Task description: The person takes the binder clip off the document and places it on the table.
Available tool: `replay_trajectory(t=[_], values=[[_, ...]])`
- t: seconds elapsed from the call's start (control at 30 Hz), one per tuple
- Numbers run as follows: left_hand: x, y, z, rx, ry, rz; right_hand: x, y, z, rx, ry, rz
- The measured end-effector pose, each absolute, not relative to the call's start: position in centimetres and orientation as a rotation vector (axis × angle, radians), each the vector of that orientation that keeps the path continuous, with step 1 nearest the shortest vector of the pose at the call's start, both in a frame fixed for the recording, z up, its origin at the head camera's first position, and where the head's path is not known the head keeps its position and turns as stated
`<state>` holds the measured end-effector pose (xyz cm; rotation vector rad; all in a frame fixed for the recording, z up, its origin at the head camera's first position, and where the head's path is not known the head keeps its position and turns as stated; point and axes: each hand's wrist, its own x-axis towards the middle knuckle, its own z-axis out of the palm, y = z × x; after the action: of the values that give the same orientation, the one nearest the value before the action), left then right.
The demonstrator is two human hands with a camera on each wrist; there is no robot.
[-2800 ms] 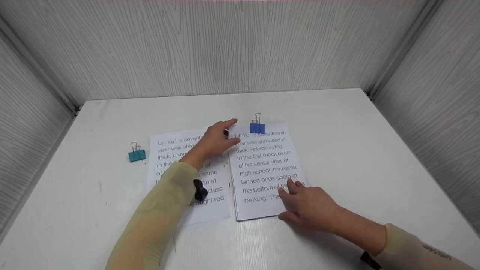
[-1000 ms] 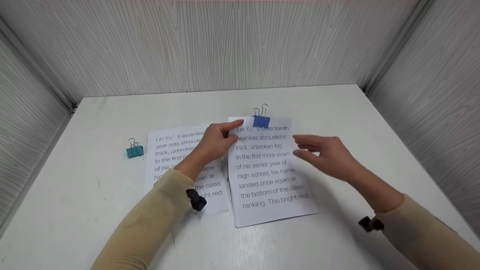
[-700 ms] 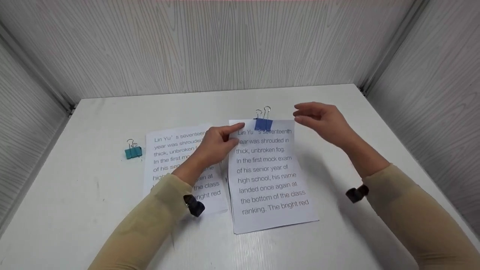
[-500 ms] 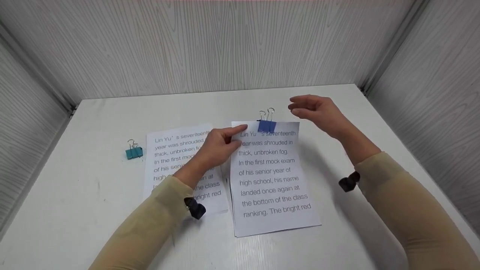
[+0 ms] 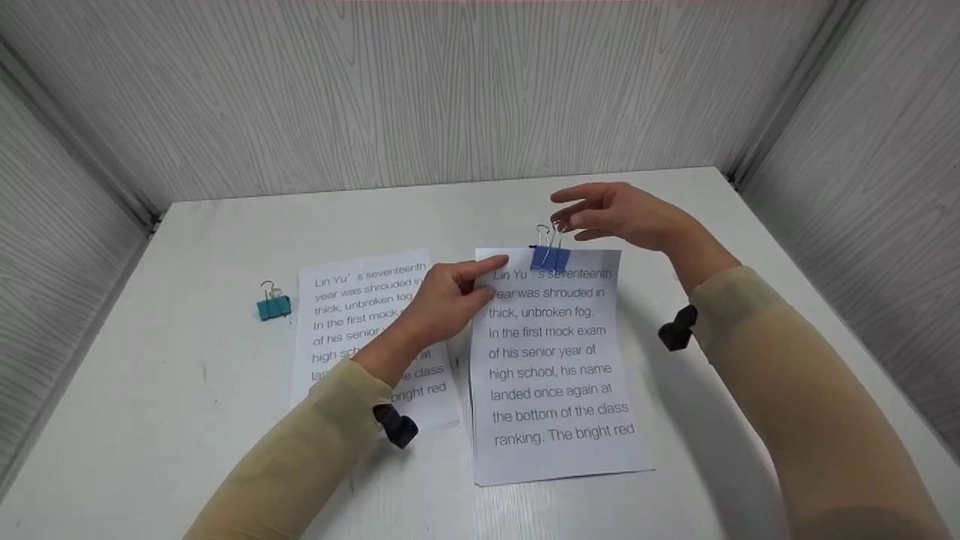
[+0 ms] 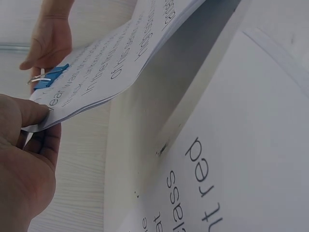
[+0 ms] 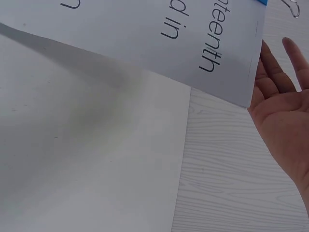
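My left hand [image 5: 450, 304] pinches the upper left edge of a stack of printed sheets [image 5: 559, 360], thumb on top and fingers underneath, as the left wrist view shows. The stack's top end is lifted off the table, its lower end slanting down toward me. A blue binder clip [image 5: 550, 259] sits on the top edge, its wire handles standing up. Close to those handles is my right hand [image 5: 626, 216], fingers loosely spread. In the right wrist view the fingers of the right hand [image 7: 285, 104] are partly hidden behind the top edge of the paper.
A second set of printed sheets [image 5: 360, 322] lies flat on the white table [image 5: 180, 405] to the left, partly under my left forearm. Beside it rests a teal binder clip [image 5: 274, 307]. Grey wood-grain panels [image 5: 450, 90] rise at the back and sides.
My right hand has left the lower right of the stack, risen past its right side and come to the blue clip. The stack's top end has been lifted by my left hand.
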<state>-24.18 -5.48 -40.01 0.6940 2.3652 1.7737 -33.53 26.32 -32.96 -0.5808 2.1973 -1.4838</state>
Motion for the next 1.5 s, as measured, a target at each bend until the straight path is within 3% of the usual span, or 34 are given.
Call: replay_trajectory(t=[1.13,1.5], values=[[-24.5,-5.4,-40.7,0.692,2.326,1.852,-33.0,24.2,-33.6,-0.52,2.218,-1.496],[-24.4,-5.2,-40.8,0.646,2.336,1.848,-32.7,23.8,-33.2,-0.643,2.348,-1.432]])
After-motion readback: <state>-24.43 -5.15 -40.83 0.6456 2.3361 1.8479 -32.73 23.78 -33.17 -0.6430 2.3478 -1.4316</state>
